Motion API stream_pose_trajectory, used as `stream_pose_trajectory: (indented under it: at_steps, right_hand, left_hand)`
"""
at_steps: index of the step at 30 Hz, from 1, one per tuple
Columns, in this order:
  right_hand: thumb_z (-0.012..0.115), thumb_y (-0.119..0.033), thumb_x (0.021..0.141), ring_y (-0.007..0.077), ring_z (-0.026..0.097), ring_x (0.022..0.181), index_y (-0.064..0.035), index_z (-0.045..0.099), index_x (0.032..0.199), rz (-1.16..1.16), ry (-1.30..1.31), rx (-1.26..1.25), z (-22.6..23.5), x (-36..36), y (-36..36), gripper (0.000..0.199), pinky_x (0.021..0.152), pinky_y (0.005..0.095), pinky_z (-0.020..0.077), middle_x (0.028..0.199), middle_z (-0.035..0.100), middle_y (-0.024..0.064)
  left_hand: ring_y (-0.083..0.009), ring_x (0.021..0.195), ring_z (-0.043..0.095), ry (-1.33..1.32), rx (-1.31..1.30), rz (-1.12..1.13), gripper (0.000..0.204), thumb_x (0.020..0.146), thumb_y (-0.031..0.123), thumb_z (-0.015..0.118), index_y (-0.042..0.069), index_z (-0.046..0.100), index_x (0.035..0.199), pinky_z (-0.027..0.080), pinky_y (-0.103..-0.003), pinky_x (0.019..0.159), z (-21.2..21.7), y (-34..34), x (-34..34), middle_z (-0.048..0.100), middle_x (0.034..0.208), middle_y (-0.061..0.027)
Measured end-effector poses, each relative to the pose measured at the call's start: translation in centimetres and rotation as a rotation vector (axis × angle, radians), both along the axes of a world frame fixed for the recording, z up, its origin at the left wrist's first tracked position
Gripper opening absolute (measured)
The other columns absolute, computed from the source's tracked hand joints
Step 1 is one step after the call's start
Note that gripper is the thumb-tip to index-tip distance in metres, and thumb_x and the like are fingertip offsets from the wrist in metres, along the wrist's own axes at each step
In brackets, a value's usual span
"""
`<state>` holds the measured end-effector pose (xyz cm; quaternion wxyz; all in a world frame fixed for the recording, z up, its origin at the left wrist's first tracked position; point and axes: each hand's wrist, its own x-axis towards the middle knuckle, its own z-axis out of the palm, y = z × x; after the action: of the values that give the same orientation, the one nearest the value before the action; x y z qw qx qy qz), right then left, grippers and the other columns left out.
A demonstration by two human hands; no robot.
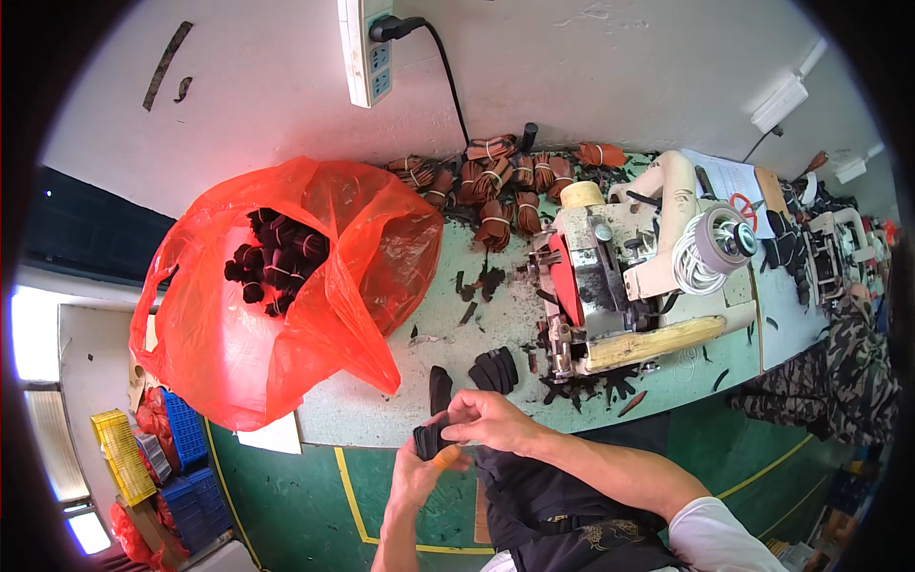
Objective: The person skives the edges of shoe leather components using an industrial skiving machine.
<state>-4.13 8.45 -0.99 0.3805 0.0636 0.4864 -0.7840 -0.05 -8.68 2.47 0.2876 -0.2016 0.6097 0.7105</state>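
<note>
Just off the table's front edge, my left hand is closed round a small bundle of black strips, which look like fabric or leather. Something orange wraps one of its fingers. My right hand reaches in from the right, its thumb and fingers pinched on the bundle's edge. Beyond the hands, a dark strip piece and a fanned stack of black strips lie on the pale green table.
A large red plastic bag at left holds tied black bundles. Banded brown bundles line the wall. A scrap-strewn cutting or trimming machine stands at right, near a seated person's camouflage clothing. Crates stand lower left.
</note>
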Motion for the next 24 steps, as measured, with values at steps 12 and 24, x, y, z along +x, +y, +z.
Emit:
stream_pose_trajectory:
  at_steps: [12, 24]
  right_hand:
    - [0.065, -0.001, 0.086, 0.0104, 0.062, 0.08, -0.0032, 0.054, 0.101, -0.04, -0.052, 0.077, 0.3, 1.0, 0.5, 0.019, 0.073, 0.0267, 0.0506, 0.087, 0.066, 0.0045]
    - [0.058, -0.006, 0.085, 0.0145, 0.064, 0.078, -0.0014, 0.056, 0.105, -0.188, 0.304, 0.671, -1.1, 1.0, 2.6, 0.021, 0.072, 0.029, 0.0498, 0.089, 0.068, 0.0094]
  left_hand:
    - [-0.0304, 0.079, 0.069, -0.138, 0.183, 0.048, 0.029, 0.093, 0.008, 0.058, -0.005, 0.055, 0.118, 0.059, -0.038, 0.064, -0.1, 0.1, 0.0, 0.066, 0.1, -0.0167]
    - [-0.0263, 0.071, 0.067, -0.118, 0.012, 0.292, 0.026, 0.089, 0.002, 0.05, -0.005, 0.053, 0.114, 0.059, -0.034, 0.061, -2.9, 1.1, 0.6, 0.064, 0.095, -0.02]
